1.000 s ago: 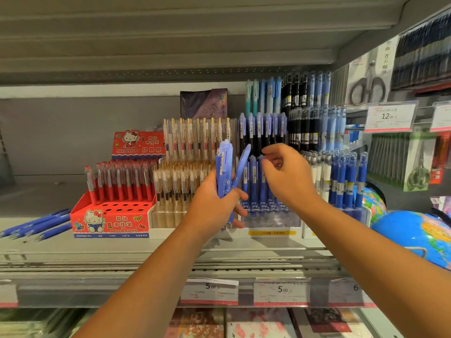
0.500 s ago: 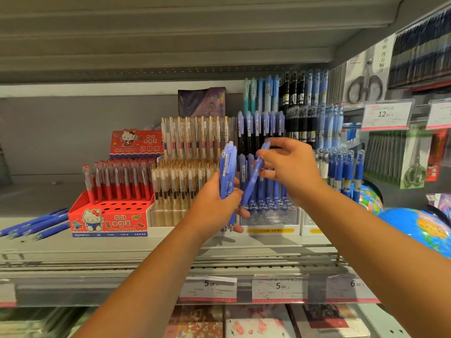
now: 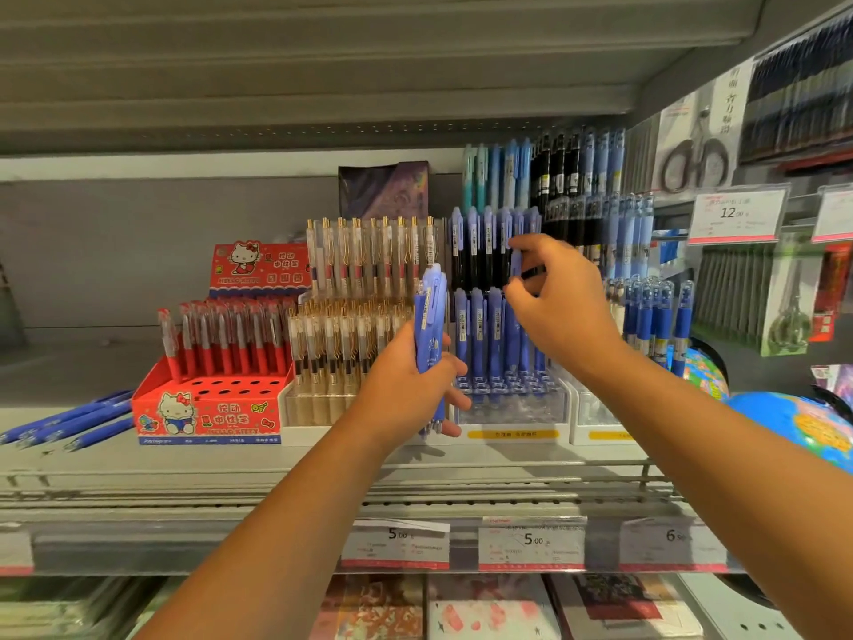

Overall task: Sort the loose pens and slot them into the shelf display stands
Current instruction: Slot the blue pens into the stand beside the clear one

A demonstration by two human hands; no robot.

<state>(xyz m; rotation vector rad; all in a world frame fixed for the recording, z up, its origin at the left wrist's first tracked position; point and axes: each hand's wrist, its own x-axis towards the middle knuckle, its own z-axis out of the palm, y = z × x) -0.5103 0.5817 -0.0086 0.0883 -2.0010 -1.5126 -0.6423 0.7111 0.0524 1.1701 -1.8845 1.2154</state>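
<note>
My left hand (image 3: 406, 385) grips an upright bundle of blue pens (image 3: 429, 316) in front of the shelf. My right hand (image 3: 558, 302) pinches a single blue pen (image 3: 516, 265), held upright against the upper tier of the clear stand of blue pens (image 3: 512, 404). That stand holds two rows of blue pens, and my palm hides part of the lower row. Three more loose blue pens (image 3: 69, 422) lie flat on the shelf at the far left.
A red cartoon-cat box of red pens (image 3: 207, 418) stands at the left, beside a clear stand of gold-clip pens (image 3: 351, 316). More blue pens (image 3: 655, 316) and a globe (image 3: 798, 422) sit to the right. Price tags (image 3: 531, 542) line the shelf edge.
My right hand has pulled one blue pen out of the bundle and raised it up and right to the stand's upper tier. The left hand stays put with the bundle.
</note>
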